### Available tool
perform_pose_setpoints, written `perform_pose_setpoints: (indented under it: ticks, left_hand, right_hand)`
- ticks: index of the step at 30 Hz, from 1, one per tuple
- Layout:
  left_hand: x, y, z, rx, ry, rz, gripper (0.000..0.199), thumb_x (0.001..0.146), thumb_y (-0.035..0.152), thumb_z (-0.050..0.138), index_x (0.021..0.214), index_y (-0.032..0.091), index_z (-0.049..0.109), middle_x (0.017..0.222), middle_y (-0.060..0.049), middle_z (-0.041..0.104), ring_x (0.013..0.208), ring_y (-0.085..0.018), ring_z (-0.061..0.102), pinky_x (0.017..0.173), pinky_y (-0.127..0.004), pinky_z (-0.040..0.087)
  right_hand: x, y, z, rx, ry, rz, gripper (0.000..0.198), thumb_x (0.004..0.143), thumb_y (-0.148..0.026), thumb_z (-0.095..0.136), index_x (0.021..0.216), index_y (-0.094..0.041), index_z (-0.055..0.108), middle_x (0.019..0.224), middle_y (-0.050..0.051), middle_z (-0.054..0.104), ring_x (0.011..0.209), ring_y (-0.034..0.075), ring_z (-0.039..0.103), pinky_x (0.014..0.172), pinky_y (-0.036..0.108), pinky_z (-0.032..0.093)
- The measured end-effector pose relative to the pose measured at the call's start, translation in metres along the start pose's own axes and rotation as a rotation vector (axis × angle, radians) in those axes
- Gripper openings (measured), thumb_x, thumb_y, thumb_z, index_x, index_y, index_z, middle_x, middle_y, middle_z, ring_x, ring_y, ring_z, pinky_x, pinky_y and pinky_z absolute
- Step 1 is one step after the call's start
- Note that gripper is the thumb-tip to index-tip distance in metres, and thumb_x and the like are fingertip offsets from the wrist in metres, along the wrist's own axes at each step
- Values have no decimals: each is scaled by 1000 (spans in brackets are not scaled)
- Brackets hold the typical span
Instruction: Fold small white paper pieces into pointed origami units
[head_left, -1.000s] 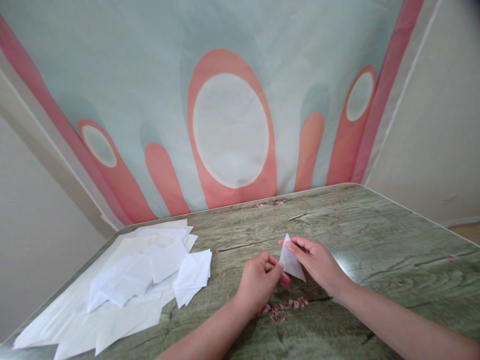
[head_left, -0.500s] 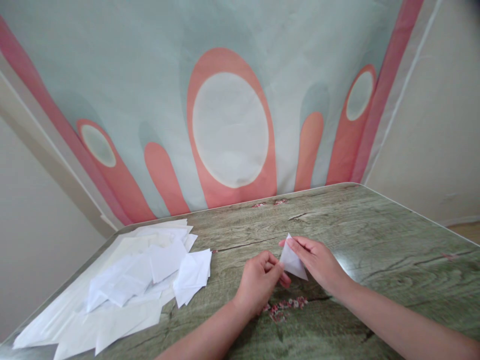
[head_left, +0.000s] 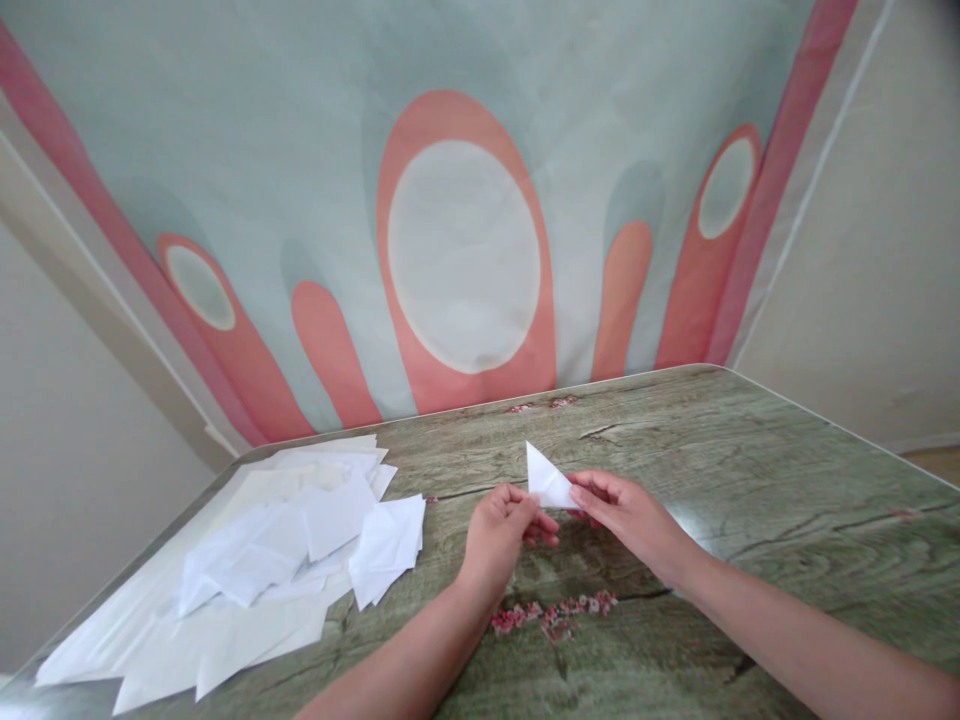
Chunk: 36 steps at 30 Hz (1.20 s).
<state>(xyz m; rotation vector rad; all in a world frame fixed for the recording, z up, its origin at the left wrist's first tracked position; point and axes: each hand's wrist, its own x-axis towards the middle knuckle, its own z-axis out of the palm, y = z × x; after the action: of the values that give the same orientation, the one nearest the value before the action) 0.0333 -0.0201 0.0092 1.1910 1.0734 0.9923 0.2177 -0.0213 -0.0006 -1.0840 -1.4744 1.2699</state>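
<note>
A small white sheet of paper folded into a triangle (head_left: 547, 482) is held up above the table, one point upward. My right hand (head_left: 626, 515) pinches its right corner between thumb and fingers. At its lower left corner, the thumb and forefinger of my left hand (head_left: 504, 532) close on the paper, with the other fingers curled below. To the left of my hands lies a small stack of white folded papers (head_left: 388, 545), beside a wide heap of white paper sheets (head_left: 255, 630).
The wood-patterned table (head_left: 757, 470) has printed pink blossoms (head_left: 555, 612) near its front. Behind its far edge hangs a grey-green backdrop (head_left: 330, 130) with coral and white oval shapes. Plain walls stand at both sides.
The folded paper has turned and moved left and up, so its point now stands at the left. My left hand has risen slightly and shifted left; my right hand keeps its hold.
</note>
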Motion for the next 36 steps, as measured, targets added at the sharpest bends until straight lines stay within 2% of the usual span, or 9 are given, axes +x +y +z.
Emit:
perform_pose_setpoints:
  ticks: [4, 8, 14, 23, 30, 36]
  left_hand:
    - [0, -1, 0, 12, -23, -15, 27, 82, 39, 58, 79, 16, 47, 69, -7, 72, 54, -15, 66, 51, -21, 38]
    - [0, -1, -2, -10, -49, -41, 25, 83, 38, 58, 80, 15, 47, 72, -8, 73, 58, -16, 68, 52, -21, 39]
    - [0, -1, -4, -45, -85, -76, 25, 83, 37, 60, 81, 15, 48, 76, -9, 73, 62, -17, 69, 54, -21, 40]
    - [2, -1, -6, -30, -86, -94, 30, 81, 41, 62, 81, 15, 48, 79, -11, 74, 64, -18, 70, 55, -22, 41]
    - [2, -1, -6, -40, -83, -107, 32, 80, 43, 63, 82, 15, 48, 80, -11, 74, 66, -19, 71, 57, -23, 42]
    - [3, -3, -7, -74, -90, -104, 34, 78, 44, 65, 84, 15, 47, 82, -12, 74, 68, -19, 71, 57, -23, 43]
  right_hand:
    - [1, 2, -1, 68, -15, 49, 30, 84, -45, 58, 93, -17, 68, 77, 0, 63, 69, 13, 52, 62, 25, 38]
    - [1, 6, -1, 162, -36, 146, 39, 83, -52, 57, 79, -14, 64, 67, 0, 56, 59, 11, 47, 50, 23, 33]
    - [3, 10, -3, 228, -88, 198, 43, 81, -54, 60, 82, -12, 62, 57, -3, 47, 49, 7, 36, 44, 21, 24]
    - [3, 12, -3, 172, -78, 158, 39, 82, -51, 60, 81, -12, 66, 56, -2, 52, 49, 7, 39, 47, 22, 25]
    - [3, 14, -4, 126, -66, 158, 41, 81, -48, 62, 95, -11, 68, 56, -2, 55, 47, 7, 40, 46, 21, 24]
    - [5, 17, -4, 66, -63, 157, 43, 82, -49, 61, 100, -11, 69, 56, -2, 57, 46, 7, 41, 46, 21, 26]
